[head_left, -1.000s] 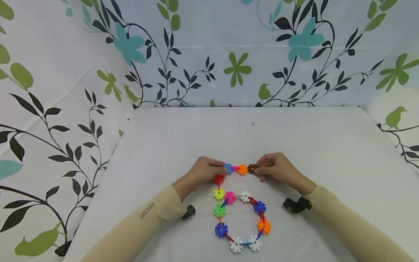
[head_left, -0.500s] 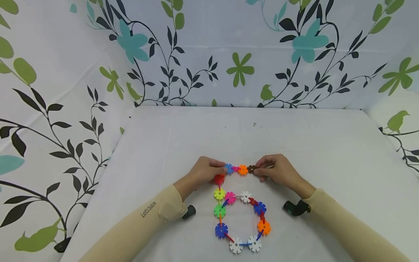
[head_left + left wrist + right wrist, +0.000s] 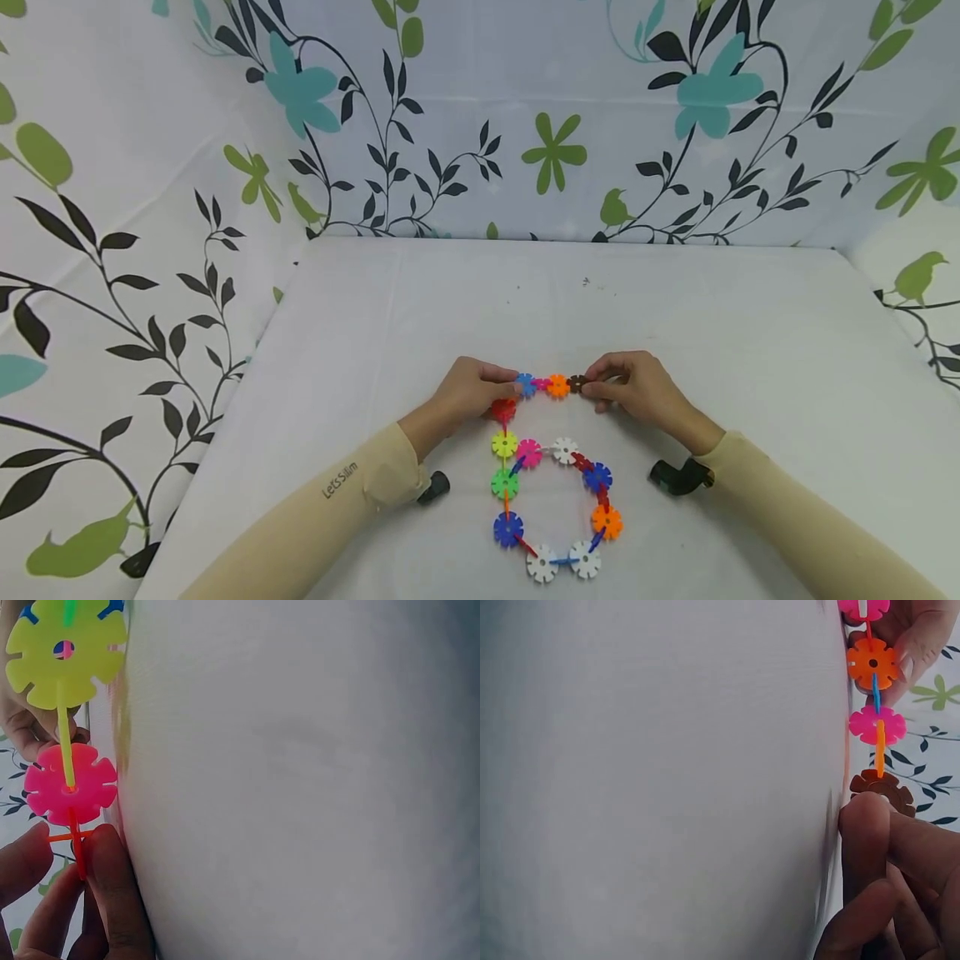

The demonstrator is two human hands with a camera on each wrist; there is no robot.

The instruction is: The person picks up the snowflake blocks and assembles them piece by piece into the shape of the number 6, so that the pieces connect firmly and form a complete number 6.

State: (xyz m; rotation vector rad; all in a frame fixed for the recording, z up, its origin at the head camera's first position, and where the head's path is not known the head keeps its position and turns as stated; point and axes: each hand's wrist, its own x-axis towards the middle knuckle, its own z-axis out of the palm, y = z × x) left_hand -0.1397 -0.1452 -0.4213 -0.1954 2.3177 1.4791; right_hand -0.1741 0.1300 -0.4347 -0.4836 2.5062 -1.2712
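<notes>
Notched plastic interlocking discs are joined into a chain shaped like a 6. My left hand (image 3: 468, 390) is at the chain's upper left corner, beside a light blue disc (image 3: 527, 384) and above a red disc (image 3: 504, 410). In the left wrist view its fingertips pinch an orange-red disc (image 3: 79, 836) seen edge-on, linked to a pink disc (image 3: 71, 785). At the other end of the top row, my right hand (image 3: 633, 387) pinches a brown disc (image 3: 885, 791) between thumb and fingers. An orange disc (image 3: 558, 386) sits between the hands.
Below the hands, the chain's loop includes a green disc (image 3: 505, 483), a dark blue disc (image 3: 508, 529) and a white disc (image 3: 542, 563). A white cloth covers the table (image 3: 420, 317). Behind it hangs a leaf-patterned curtain (image 3: 450, 92). Dark wrist-camera mounts (image 3: 678, 477) stick out beside the sleeves.
The head view has shifted slightly. Both hands keep their places on the chain, and the brown disc looks slightly more tilted than a second ago.
</notes>
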